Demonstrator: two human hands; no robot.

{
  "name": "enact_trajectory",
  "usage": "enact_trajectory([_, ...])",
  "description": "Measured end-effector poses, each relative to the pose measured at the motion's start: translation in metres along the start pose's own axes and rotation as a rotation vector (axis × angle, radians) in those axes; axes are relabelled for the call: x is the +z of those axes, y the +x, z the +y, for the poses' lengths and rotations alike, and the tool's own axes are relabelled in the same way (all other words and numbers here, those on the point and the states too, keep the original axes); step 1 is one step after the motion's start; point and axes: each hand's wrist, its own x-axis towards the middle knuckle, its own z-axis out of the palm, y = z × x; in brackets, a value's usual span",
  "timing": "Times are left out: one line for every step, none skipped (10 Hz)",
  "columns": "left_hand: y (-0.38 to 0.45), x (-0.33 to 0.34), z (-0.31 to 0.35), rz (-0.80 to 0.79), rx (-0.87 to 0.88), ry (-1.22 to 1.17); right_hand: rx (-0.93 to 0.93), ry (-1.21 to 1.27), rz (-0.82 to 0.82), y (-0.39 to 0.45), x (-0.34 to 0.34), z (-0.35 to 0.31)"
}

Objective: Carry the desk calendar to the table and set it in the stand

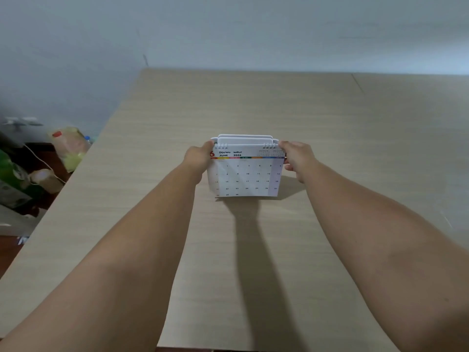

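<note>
Left hand (pixel 200 156) and right hand (pixel 298 158) gripping the top corners of the desk calendar (pixel 245 174), open at June 2026, held over the wood-grain table (pixel 355 138). Carried to the table already; seating apparently under way, white stand (pixel 245 139) showing just behind the spiral binding. Stand's contents hidden.

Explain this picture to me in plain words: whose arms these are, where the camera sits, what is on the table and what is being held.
There is no machine here. The one picture comes from a camera worn on a person's head, looking forward and down, so the arms are that person's own. The left hand and right hand grip the top corners of a spiral-bound calendar open at June 2026, held over a wooden table. Just behind its top edge stands a white stand. Bags and clutter lie on the floor to the left.
</note>
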Motion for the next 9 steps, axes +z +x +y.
enact_trajectory([0.022,0.003,-0.013,-0.035,-0.047,0.044,0.044,-0.015,0.002,0.01,0.002,0.012])
enact_trajectory([0.036,0.003,-0.015,-0.051,-0.056,0.071,0.064,0.012,0.013,0.019,0.003,0.019])
enact_trajectory([0.043,0.003,-0.009,-0.06,-0.068,0.074,0.067,0.031,0.029,0.023,0.006,0.017])
enact_trajectory([0.043,0.003,-0.007,-0.09,-0.061,0.081,0.075,0.049,0.024,0.02,0.007,0.015])
enact_trajectory([0.041,0.003,-0.006,-0.095,-0.057,0.093,0.092,0.071,0.016,0.017,0.006,0.015])
enact_trajectory([0.038,0.005,-0.008,-0.054,-0.023,0.185,0.121,0.113,0.022,0.017,0.007,0.013])
enact_trajectory([0.028,0.007,-0.01,-0.023,-0.018,0.33,0.124,0.1,0.042,0.008,0.008,0.007])
enact_trajectory([0.025,-0.001,-0.012,0.004,0.065,0.525,0.067,0.007,0.106,0.002,-0.002,0.0])
enact_trajectory([0.013,-0.024,-0.027,0.053,0.176,0.475,0.226,0.383,0.164,0.0,-0.035,-0.005])
